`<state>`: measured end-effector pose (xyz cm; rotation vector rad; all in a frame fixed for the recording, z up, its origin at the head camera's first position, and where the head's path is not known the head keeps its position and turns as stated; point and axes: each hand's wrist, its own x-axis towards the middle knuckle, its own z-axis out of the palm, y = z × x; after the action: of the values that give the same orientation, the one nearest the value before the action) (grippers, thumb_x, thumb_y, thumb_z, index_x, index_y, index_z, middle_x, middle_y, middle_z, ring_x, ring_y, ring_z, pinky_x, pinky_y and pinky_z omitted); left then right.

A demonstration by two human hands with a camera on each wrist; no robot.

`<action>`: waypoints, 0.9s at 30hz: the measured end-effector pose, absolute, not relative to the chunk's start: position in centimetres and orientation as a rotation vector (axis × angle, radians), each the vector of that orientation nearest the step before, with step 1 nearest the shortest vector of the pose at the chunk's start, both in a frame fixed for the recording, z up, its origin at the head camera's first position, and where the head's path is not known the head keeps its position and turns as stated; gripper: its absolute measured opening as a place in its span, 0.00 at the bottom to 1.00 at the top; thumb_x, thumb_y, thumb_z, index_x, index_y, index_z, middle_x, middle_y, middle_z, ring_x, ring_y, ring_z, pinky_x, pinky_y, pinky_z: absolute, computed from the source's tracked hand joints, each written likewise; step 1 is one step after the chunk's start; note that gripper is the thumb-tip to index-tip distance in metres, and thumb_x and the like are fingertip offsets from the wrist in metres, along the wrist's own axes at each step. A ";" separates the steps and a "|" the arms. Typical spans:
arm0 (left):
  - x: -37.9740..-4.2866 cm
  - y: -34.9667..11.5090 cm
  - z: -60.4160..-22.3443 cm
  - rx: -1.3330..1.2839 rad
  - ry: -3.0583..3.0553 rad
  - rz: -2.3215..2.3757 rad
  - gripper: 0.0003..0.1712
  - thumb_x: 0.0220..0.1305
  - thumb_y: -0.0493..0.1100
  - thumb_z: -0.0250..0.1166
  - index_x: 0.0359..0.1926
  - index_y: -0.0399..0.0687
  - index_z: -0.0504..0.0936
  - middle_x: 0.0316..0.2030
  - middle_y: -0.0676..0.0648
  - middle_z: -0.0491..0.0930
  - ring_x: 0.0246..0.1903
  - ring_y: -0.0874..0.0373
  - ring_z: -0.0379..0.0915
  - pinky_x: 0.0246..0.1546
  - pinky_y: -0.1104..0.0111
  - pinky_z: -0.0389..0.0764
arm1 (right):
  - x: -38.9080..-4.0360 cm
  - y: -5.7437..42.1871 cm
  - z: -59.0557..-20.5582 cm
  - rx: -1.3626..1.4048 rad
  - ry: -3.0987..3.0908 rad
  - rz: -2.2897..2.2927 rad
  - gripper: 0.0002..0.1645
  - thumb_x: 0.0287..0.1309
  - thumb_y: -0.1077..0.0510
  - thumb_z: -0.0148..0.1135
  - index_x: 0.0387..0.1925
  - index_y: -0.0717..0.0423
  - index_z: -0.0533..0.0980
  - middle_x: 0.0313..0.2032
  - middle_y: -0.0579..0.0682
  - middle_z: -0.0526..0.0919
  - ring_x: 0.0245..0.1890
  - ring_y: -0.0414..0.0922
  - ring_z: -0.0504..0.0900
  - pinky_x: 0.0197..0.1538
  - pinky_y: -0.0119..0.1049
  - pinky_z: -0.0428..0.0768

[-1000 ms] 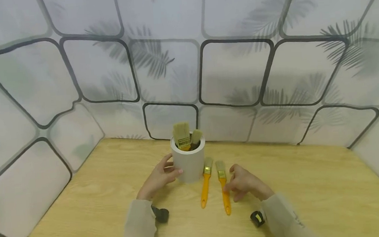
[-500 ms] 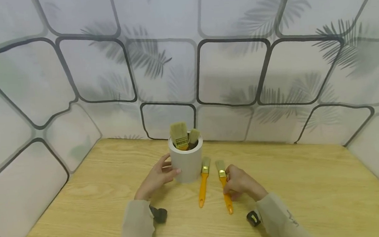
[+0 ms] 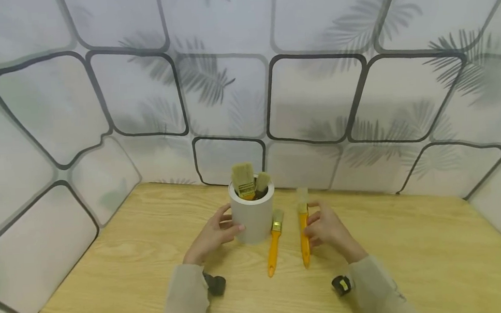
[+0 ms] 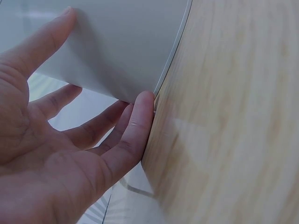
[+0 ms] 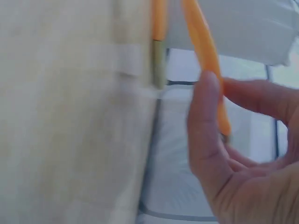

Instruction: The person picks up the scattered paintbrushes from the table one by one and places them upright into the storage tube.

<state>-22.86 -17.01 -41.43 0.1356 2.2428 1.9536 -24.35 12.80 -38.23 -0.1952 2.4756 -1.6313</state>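
Observation:
A white cylindrical pot (image 3: 253,219) stands upright on the wooden table, with a wide paintbrush (image 3: 243,179) and a narrower brush (image 3: 261,181) sticking out, bristles up. My left hand (image 3: 214,232) holds the pot's left side; in the left wrist view the thumb (image 4: 51,39) lies on its wall and the fingers reach around it. To the right, my right hand (image 3: 328,227) pinches an orange-handled paintbrush (image 3: 304,228) by its handle, bristles pointing away from me. It is lifted off the table in the right wrist view. Between pot and hand lies another orange-handled paintbrush (image 3: 275,247).
The light wooden table (image 3: 131,262) runs back to a white wall covering (image 3: 312,99) with grey stone outlines and leaf prints. A similar covering closes off the left side. Small black devices (image 3: 216,285) are strapped at both wrists.
My right hand has closed its fingers on the right-hand paintbrush, raised it and moved it slightly away from me. The left hand stays at the pot, and the other loose brush lies still.

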 end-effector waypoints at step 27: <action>-23.0 -17.1 -41.6 0.144 2.249 1.948 0.46 0.68 0.43 0.69 0.79 0.43 0.55 0.68 0.30 0.65 0.66 0.35 0.65 0.57 0.48 0.78 | -26.3 7.9 -31.9 -0.324 2.130 -2.810 0.43 0.56 0.82 0.61 0.67 0.59 0.55 0.40 0.56 0.76 0.26 0.42 0.82 0.33 0.42 0.87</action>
<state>-22.98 -17.06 -41.57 0.1442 2.2491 1.9476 -26.30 7.92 -31.91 -0.3244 2.1300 -2.8101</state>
